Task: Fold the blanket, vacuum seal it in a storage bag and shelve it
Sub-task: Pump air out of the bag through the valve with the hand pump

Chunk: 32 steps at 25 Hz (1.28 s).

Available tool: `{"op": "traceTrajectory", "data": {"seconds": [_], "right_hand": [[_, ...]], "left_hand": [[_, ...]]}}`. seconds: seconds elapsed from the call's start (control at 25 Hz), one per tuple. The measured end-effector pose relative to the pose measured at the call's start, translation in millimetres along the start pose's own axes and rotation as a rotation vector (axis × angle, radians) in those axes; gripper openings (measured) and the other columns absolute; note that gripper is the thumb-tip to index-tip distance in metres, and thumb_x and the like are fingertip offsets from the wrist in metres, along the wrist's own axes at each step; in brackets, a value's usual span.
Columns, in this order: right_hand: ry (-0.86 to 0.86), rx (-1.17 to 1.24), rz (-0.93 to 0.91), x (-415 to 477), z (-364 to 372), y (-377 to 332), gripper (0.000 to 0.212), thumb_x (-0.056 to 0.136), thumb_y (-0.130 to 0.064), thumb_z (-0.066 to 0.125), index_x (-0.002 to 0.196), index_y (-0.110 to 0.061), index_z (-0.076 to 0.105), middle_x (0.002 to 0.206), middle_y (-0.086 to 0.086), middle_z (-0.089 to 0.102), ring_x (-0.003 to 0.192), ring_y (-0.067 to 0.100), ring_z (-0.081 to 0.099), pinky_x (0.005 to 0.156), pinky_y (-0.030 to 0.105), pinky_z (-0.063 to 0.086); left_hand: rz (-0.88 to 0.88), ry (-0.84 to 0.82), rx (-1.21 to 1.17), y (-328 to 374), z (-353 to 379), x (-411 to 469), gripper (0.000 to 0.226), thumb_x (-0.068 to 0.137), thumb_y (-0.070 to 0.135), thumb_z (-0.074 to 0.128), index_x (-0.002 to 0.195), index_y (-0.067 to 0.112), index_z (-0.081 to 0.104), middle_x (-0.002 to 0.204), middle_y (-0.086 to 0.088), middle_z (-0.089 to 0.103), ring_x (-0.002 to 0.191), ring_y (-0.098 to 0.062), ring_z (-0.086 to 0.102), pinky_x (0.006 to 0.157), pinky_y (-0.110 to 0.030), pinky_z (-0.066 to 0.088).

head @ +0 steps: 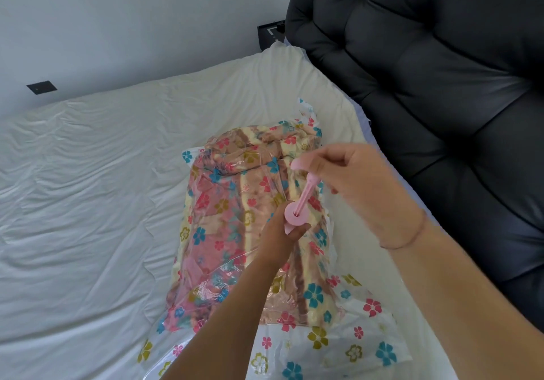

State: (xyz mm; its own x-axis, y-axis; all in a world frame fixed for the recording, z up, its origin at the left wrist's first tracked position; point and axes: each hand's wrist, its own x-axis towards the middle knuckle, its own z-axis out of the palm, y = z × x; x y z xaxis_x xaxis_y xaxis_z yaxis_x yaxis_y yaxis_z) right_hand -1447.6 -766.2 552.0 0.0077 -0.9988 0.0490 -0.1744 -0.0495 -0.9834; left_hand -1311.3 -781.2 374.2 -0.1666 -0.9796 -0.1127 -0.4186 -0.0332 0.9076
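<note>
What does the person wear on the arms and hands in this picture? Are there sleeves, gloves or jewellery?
Both forearms are bare, with no sleeves in view. The left hand and right hand have no gloves. A thin pinkish cord bracelet circles the right wrist. No watch or ring shows.

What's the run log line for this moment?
step: vacuum sealing | left hand grips pump on bag | right hand holds handle, raised | blanket inside bag | bag on bed

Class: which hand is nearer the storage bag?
Left. The left hand grips the pump's barrel down at the storage bag; the right hand holds the plunger handle, raised above it.
</note>
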Motion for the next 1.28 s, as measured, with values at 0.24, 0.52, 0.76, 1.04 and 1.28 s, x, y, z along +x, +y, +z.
{"op": "traceTrajectory", "data": {"seconds": [0.24,0.52,0.76,1.04,1.28], "right_hand": [[-0.027,-0.258,0.219,-16,28,68,0.027,0.076,-0.048,0.071,0.078,-0.021,0.074,0.077,0.004,0.069,0.081,0.028,0.065,0.079,0.038,0.055],[0.118,-0.055,-0.072,-6,7,9,0.022,0.08,-0.039,0.072,0.077,-0.018,0.077,0.062,-0.001,0.066,0.057,0.006,0.055,0.061,0.019,0.049],[-0.064,-0.251,0.189,-7,18,55,0.023,0.081,-0.038,0.072,0.076,-0.016,0.076,0.069,0.003,0.068,0.075,0.02,0.063,0.071,0.035,0.052],[-0.035,-0.131,0.089,-3,6,38,0.018,0.082,-0.034,0.072,0.076,-0.018,0.077,0.067,0.01,0.065,0.063,0.022,0.055,0.066,0.033,0.048],[-0.032,-0.236,0.071,-5,9,35,0.022,0.081,-0.041,0.071,0.077,-0.021,0.076,0.076,0.013,0.071,0.079,0.032,0.066,0.079,0.043,0.054]], "left_hand": [[0.069,-0.019,0.021,-1,7,-7,0.038,0.076,0.043,0.069,0.11,0.039,0.052,0.098,0.025,0.061,0.091,0.012,0.057,0.074,-0.013,0.044],[0.009,-0.005,0.003,-3,2,0,0.042,0.082,0.029,0.072,0.109,0.048,0.046,0.105,0.019,0.061,0.103,-0.01,0.057,0.086,-0.027,0.044],[0.052,0.003,0.013,-4,7,-5,0.039,0.082,0.033,0.07,0.118,0.03,0.056,0.101,0.023,0.062,0.093,0.01,0.057,0.077,-0.012,0.043],[0.028,-0.016,0.024,-3,5,-1,0.039,0.083,0.027,0.071,0.117,0.032,0.054,0.101,0.023,0.059,0.096,0.004,0.057,0.081,-0.014,0.042],[0.059,0.004,0.003,0,3,-5,0.039,0.081,0.029,0.072,0.113,0.04,0.052,0.098,0.028,0.057,0.091,0.011,0.055,0.073,-0.005,0.039]]}}
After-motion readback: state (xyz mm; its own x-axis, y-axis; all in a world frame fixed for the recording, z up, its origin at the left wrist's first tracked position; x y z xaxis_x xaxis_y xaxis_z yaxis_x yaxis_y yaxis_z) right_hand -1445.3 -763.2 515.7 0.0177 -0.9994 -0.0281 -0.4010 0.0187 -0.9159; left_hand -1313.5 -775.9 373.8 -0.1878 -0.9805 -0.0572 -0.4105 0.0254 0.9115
